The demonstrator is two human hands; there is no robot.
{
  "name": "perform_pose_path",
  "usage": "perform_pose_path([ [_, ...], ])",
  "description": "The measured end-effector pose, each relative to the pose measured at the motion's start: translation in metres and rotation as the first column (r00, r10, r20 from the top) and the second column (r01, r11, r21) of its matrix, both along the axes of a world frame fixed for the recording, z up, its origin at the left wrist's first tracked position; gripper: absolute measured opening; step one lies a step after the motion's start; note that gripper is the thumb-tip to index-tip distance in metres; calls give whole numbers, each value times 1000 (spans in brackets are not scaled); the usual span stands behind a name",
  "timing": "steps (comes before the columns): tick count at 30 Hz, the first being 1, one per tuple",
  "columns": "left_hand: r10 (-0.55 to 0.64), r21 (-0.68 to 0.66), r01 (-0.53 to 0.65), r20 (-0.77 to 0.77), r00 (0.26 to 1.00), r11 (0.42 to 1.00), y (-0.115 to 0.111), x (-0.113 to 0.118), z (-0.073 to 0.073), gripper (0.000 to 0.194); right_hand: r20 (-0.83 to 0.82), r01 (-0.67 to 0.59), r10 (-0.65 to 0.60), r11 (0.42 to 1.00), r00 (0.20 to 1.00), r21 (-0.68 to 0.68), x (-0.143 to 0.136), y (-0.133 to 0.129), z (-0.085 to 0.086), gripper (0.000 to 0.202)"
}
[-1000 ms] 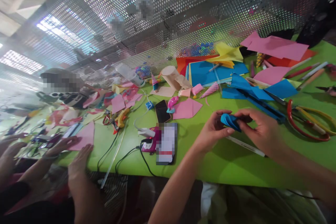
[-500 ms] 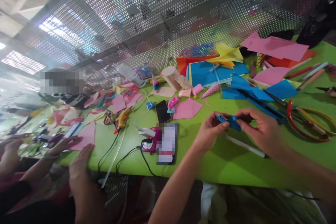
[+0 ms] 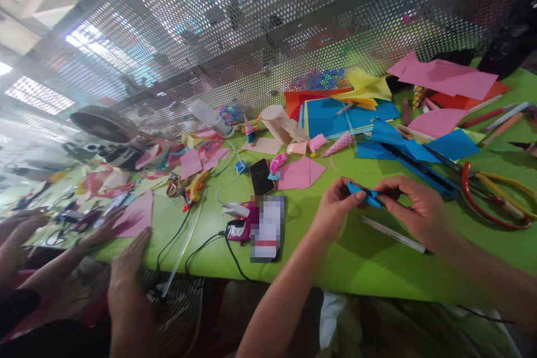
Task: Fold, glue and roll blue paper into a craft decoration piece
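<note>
A small piece of folded blue paper [image 3: 369,197] is held above the green table, pinched from both sides. My left hand [image 3: 338,204] grips its left end between thumb and fingers. My right hand [image 3: 413,204] has closed on its right end. Just below the paper, a white pen [image 3: 394,235] lies on the table, partly behind my right hand. Scissors with red and yellow handles [image 3: 465,196] rest to the right, their blades over blue paper [image 3: 453,145]. Fingers cover parts of the held paper.
Left of my arms lie a phone [image 3: 268,229], a magenta device with cables [image 3: 243,226] and a dark phone [image 3: 262,177]. Pink paper [image 3: 302,173] and a paper roll [image 3: 274,123] sit farther back. A co-worker's hands [image 3: 130,251] touch pink paper at left.
The blue paper has turned slightly in my fingers and now shows a flatter, pointed shape. Both my hands stay at nearly the same place. The whole view has shifted a little.
</note>
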State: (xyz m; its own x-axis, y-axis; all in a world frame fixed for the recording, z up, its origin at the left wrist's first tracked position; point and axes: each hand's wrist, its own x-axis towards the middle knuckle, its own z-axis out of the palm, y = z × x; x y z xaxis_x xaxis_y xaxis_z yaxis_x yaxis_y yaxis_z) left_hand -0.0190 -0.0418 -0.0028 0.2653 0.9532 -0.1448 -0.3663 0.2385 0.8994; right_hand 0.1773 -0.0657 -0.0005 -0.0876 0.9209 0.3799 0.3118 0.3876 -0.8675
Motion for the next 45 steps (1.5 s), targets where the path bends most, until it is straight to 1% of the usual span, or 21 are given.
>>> perform_pose_path([
  [5,15,-7,-15,-17,1000,1000,0,0,1,59,7,-14,14,1000,1000,1,0,1,-4,7],
  [9,29,-7,-29,-37,999,1000,0,0,3,59,-6,-34,34,999,999,-21,1,2,-8,18],
  [14,15,-11,-15,-41,999,1000,0,-1,4,57,30,-45,46,999,999,-17,3,4,-6,20],
  [18,-20,-14,20,-30,999,1000,-1,-1,5,53,28,-13,15,998,1000,-67,4,4,-4,24],
  [22,-27,-10,27,9,1000,1000,-1,-1,4,51,-10,-30,29,989,1000,-143,4,5,-5,31],
  [25,-52,10,52,28,998,999,0,-1,2,49,-4,-7,6,987,1000,-158,5,7,-7,28],
  [28,-64,23,63,24,998,998,0,0,1,47,-11,31,-33,988,999,-154,6,6,-7,26],
  [31,2,14,-2,27,1000,1000,0,0,3,47,-40,48,-55,988,998,-146,7,3,-5,31],
  [33,55,-7,-55,37,998,998,0,0,4,47,-32,25,-28,994,999,-110,7,2,-2,29],
  [35,76,-28,-75,48,996,997,1,0,4,47,-6,-22,21,999,1000,-38,6,2,1,22],
  [37,68,-35,-66,57,996,997,1,-1,4,47,24,-44,44,999,999,30,4,3,2,14],
  [39,50,-24,-48,59,997,999,1,-1,3,46,48,-19,16,998,999,61,3,5,1,8],
  [42,23,9,-23,42,999,1000,0,-1,2,43,73,26,-30,998,997,49,3,6,0,9],
  [45,3,29,-4,29,1000,1000,0,-1,3,44,83,47,-49,999,995,18,5,6,0,13],
])
